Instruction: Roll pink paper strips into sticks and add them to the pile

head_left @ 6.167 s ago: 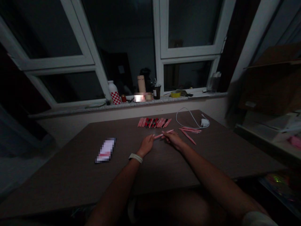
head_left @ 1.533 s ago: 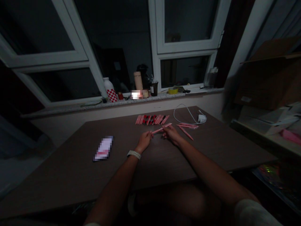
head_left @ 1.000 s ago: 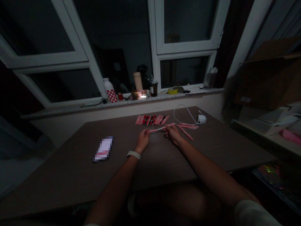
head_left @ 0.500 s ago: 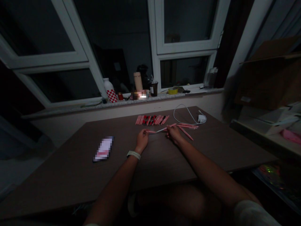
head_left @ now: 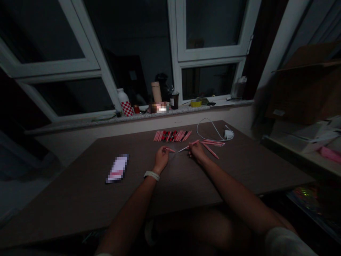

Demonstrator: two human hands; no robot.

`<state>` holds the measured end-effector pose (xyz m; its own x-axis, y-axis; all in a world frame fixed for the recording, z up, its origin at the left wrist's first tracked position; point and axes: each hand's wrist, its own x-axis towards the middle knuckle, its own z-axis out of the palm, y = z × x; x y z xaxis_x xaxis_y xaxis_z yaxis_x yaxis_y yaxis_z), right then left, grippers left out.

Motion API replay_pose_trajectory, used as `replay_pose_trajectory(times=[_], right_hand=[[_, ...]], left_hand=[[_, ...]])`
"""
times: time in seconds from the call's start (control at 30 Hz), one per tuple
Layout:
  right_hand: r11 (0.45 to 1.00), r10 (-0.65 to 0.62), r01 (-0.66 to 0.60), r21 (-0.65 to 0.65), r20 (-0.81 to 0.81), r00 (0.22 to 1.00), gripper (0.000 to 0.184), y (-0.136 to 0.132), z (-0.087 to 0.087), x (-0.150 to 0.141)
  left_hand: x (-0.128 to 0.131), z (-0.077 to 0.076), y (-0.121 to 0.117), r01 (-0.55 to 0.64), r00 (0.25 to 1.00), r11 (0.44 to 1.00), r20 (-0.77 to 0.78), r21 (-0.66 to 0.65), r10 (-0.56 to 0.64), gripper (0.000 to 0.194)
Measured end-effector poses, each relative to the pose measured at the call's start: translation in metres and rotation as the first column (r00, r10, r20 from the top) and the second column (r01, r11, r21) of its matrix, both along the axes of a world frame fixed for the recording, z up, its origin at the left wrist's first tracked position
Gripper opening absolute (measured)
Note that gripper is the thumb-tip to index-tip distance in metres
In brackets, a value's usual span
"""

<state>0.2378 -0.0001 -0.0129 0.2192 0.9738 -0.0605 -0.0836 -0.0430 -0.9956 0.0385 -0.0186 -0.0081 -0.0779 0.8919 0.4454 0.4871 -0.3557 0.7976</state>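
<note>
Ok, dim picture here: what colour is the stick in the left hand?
The stick in the left hand is pink, best in the head view.

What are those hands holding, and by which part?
The left hand pinches one end of a short pink piece. The right hand grips a pink pen by its barrel, its thin pale tip pointing left.

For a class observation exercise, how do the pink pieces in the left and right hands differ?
The left hand shows a short pink stub; the right hand holds a longer pink piece. That piece narrows to a thin pale tip; the stub shows none. Both are pink, aimed at each other, not touching.
</note>
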Motion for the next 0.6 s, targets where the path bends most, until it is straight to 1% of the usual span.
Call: replay_pose_trajectory(times=[0.2, 0.33, 0.47, 0.6], right_hand=[[1.000, -0.015, 0.015, 0.003, 0.016, 1.000, 0.012, 0.0011, -0.0015, -0.0008], [0.999, -0.028, 0.026, 0.039, 0.043, 0.999, 0.015, 0.0011, -0.0031, -0.0010], [0.998, -0.031, 0.026, 0.064, 0.065, 0.997, 0.017, 0.0011, -0.0046, -0.0001], [0.996, -0.019, 0.011, 0.087, 0.089, 0.996, 0.019, 0.0010, -0.0054, 0.0003]], left_hand=[[0.0000, 0.0005, 0.0002, -0.038, 0.999, 0.999, -0.008, -0.017, 0.038, 0.021], [-0.0011, 0.0001, 0.0006, -0.067, 0.997, 0.998, -0.038, -0.014, 0.066, 0.020], [-0.0017, -0.0012, 0.0010, -0.079, 0.995, 0.996, -0.057, -0.037, 0.076, 0.018], [-0.0034, -0.0015, -0.0004, -0.129, 0.981, 0.991, -0.149, -0.033, 0.123, 0.017]])
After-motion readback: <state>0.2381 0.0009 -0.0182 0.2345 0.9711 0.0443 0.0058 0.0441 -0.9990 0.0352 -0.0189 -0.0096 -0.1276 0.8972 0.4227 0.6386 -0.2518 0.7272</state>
